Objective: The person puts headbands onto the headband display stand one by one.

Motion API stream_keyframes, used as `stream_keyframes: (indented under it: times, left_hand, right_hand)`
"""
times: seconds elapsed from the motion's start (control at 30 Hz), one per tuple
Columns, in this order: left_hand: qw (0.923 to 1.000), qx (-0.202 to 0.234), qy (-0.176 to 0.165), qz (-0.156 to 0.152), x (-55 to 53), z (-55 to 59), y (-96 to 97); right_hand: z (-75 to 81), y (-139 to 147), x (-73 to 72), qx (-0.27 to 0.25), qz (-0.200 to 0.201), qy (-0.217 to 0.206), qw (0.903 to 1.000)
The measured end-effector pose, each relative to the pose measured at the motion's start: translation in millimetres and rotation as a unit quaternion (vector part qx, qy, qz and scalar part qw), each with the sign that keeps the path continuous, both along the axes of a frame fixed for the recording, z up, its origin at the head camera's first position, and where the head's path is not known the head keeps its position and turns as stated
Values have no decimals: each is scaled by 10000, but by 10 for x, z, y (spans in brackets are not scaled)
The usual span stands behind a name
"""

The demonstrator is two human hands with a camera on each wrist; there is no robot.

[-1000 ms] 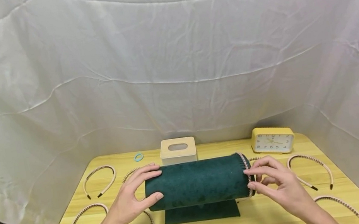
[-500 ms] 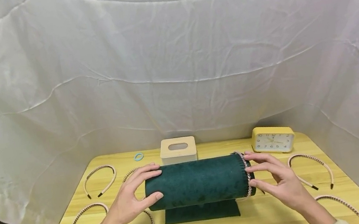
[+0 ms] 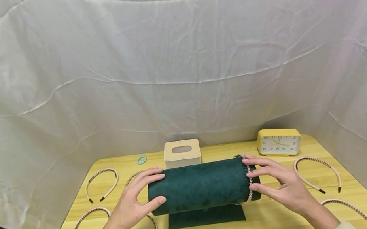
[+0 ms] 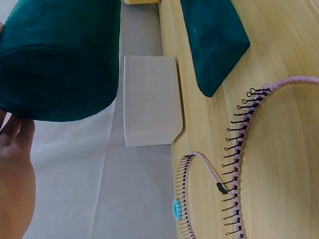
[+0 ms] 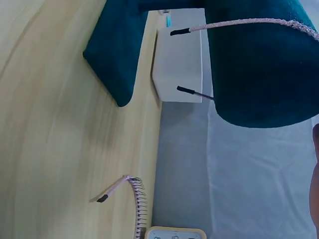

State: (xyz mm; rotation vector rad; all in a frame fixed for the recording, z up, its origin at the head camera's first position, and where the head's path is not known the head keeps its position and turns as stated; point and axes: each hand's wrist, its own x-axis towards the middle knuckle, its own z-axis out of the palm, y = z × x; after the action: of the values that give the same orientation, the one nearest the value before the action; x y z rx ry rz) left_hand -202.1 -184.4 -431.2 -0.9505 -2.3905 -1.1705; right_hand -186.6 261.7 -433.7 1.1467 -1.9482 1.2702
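A dark green velvet roll [image 3: 198, 186] lies crosswise on its flat green base [image 3: 205, 217]. A pink braided headband [image 3: 249, 195] with a row of dark comb teeth straddles the roll near its right end. In the right wrist view its black-tipped ends [image 5: 180, 31] stick out below the roll. My right hand [image 3: 284, 182] has thumb and fingertips spread along this band, pressing at its outer side. At the other end, my left hand [image 3: 134, 204] rests on the roll, thumb on the front and fingers over the top.
Several similar headbands lie on the wooden table, among them one at far left [image 3: 117, 181] and one at right [image 3: 337, 174]. Behind the roll stand a tissue box [image 3: 182, 156] and a yellow clock [image 3: 279, 142]. A blue ring [image 3: 142, 160] lies nearby; pale curtains [image 3: 176, 71] enclose the table.
My right hand has gone from a pinch at the band to fingers spread along it, and has shifted left; the band has slid slightly left on the roll. My left hand stays put.
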Motion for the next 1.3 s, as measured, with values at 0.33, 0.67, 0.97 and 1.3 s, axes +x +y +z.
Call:
stream_keyframes:
  times: [0.33, 0.67, 0.97, 1.3]
  left_hand:
    - [10000, 10, -4, 1, 4, -9, -9]
    - [9999, 91, 70, -58, 3, -15, 10]
    - [9999, 83, 41, -51, 3, -14, 13]
    - [9998, 123, 134, -107, -9, -15, 14]
  right_hand:
    - [89, -69, -27, 236, -76, 381, 9990]
    - [111, -189, -75, 384, -67, 602, 9974]
    - [179, -317, -98, 626, -37, 1057, 9924]
    - [247, -444, -80, 904, -108, 1275, 9876]
